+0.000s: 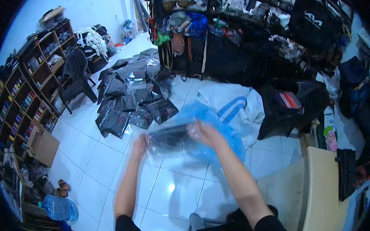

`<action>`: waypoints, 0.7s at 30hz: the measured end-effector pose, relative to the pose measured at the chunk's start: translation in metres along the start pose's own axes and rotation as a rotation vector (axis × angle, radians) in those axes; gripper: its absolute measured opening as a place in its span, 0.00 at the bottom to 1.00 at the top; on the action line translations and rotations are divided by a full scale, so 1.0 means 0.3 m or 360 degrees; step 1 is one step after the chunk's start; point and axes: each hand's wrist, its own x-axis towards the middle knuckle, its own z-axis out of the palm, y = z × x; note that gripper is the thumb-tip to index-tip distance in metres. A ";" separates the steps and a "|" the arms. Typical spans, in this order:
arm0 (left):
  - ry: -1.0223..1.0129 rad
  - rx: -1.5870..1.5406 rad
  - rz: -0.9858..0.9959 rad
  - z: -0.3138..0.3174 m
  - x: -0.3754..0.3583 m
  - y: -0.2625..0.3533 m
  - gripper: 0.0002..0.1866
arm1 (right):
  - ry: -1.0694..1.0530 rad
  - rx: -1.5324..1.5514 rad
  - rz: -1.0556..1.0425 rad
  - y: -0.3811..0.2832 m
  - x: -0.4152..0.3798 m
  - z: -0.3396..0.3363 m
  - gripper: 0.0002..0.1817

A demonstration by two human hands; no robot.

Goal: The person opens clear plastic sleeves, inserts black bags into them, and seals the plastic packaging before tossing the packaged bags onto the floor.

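Observation:
Between my two hands a clear plastic packet with dark folded contents (169,138) is held out over the tiled floor, smeared by motion. My left hand (139,146) is closed on its left end, and my right hand (202,132) grips the right end. Just beyond, several similar black packets in clear wrap (126,95) lie heaped on the floor. A blue plastic bag (220,145) lies behind and under my right forearm, partly hidden by it. Against that bag rests a white sack with blue stripes (248,107).
A black plastic chair (76,75) stands left of the heap, beside shelves of thread spools (17,104). A cardboard box (42,145) and a water jug (60,207) are at left. At right are a black bag (278,120) and a pale table edge (324,183).

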 end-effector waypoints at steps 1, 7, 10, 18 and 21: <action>0.0059 -0.0073 0.0136 0.131 0.005 0.310 0.27 | -0.0012 -0.0143 -0.0163 -0.219 -0.014 0.184 0.21; 0.0872 0.0340 0.0608 0.219 0.209 1.271 0.49 | -0.0439 -0.0151 -0.0907 -0.629 -0.565 0.607 0.36; 0.0992 0.0159 0.0803 0.261 0.135 1.270 0.44 | -0.0668 -0.0029 -0.0826 -0.477 -0.718 0.461 0.32; 0.0761 0.1345 0.0957 -0.041 0.446 0.544 0.31 | -0.0237 0.0239 -0.0756 -0.172 -0.875 0.181 0.21; 0.0589 0.2109 0.0790 -0.030 0.345 0.047 0.29 | -0.0033 0.0347 -0.0815 -0.135 -0.906 0.097 0.19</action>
